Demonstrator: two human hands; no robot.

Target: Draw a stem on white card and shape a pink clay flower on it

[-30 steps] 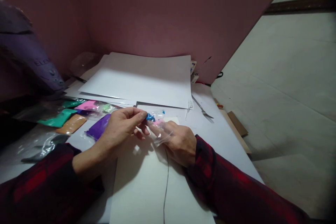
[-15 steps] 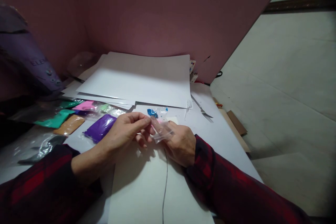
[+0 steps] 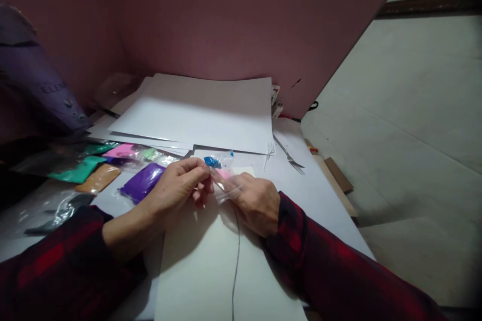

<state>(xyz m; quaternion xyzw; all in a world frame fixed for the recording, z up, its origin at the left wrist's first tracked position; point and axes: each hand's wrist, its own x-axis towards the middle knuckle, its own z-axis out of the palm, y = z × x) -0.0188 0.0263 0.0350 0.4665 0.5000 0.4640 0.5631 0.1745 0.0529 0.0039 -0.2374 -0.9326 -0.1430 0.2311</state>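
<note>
Both hands meet over a sheet of cream paper (image 3: 203,261) with a dark line (image 3: 236,261) running down it. My right hand (image 3: 258,203) is closed on a small clear plastic bag (image 3: 226,191). Thumb and fingers pinched, my left hand (image 3: 188,178) grips the bag's left side. Just beyond the fingertips a blue lump (image 3: 213,162), which looks like modelling clay, shows in clear plastic. Something pink (image 3: 225,174) lies behind the bag, partly hidden. Left of my left hand rests a purple clay packet (image 3: 143,182).
More packets lie at left: orange (image 3: 98,178), teal (image 3: 77,169), pink (image 3: 120,150) and black (image 3: 58,215). White sheets (image 3: 196,110) are stacked against the wall. A metal fork (image 3: 289,155) and a clear plastic fork (image 3: 268,154) lie at right, near the table's edge.
My left hand has shifted slightly left, and the blue lump in the plastic has moved left with it. The clear bag is drawn a little further left between the hands.
</note>
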